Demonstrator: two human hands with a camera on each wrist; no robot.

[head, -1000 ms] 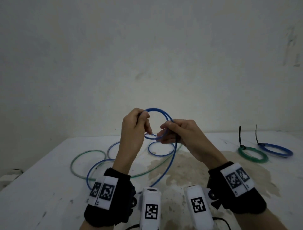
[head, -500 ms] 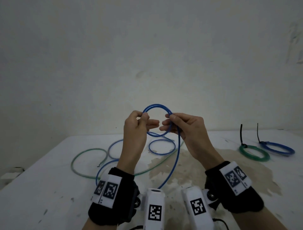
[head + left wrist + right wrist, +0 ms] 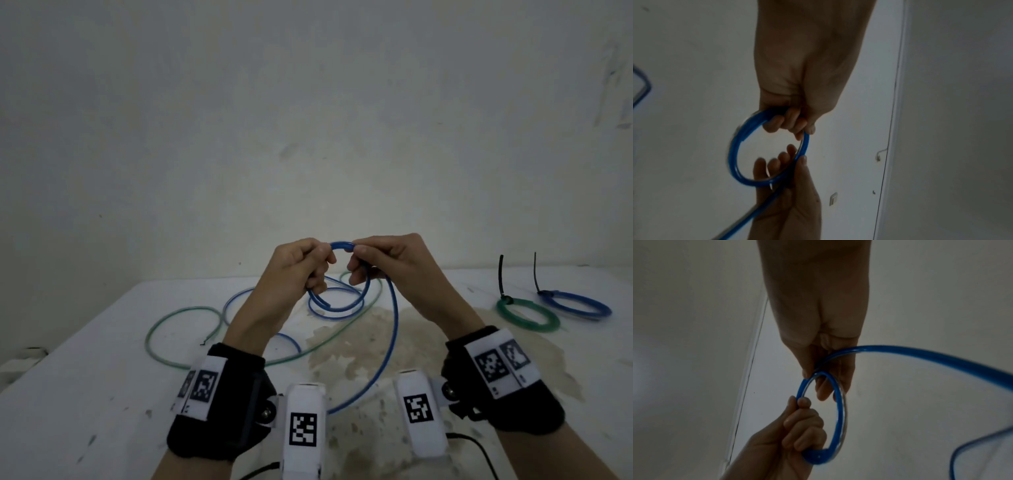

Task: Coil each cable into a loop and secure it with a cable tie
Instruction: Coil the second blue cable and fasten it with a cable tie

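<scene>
Two hands, head view: left hand [image 3: 298, 263] and right hand [image 3: 387, 260] are both pinching one small blue coil [image 3: 337, 274], held up in the air above the table [image 3: 85, 394].
Coil plane, head view: the ring is hanging below the two grips, its top arc [image 3: 340, 245] bridging the fingertips.
Free length: the loose blue cable [image 3: 390, 335] is trailing from the right hand's side down toward the person, so the right hand seems better placed to feed the next turn.
Cut end: a short tip [image 3: 325, 304] is sticking out at the ring's lower left.
Around: a loose green cable [image 3: 178, 313] is lying on the table under the hands; a tied green coil [image 3: 527, 313] and a tied blue coil [image 3: 575, 305] are resting well apart to the right, ties upright.
Left wrist view: left fingers [image 3: 789, 121] are curling round the ring's upper side, several strands bunched.
Right wrist view: right fingers [image 3: 824, 386] are pinching the ring where the tail [image 3: 931, 356] is leaving rightward.
Obstacle: nothing is blocking the hands; the slack may snag the green cable.
</scene>
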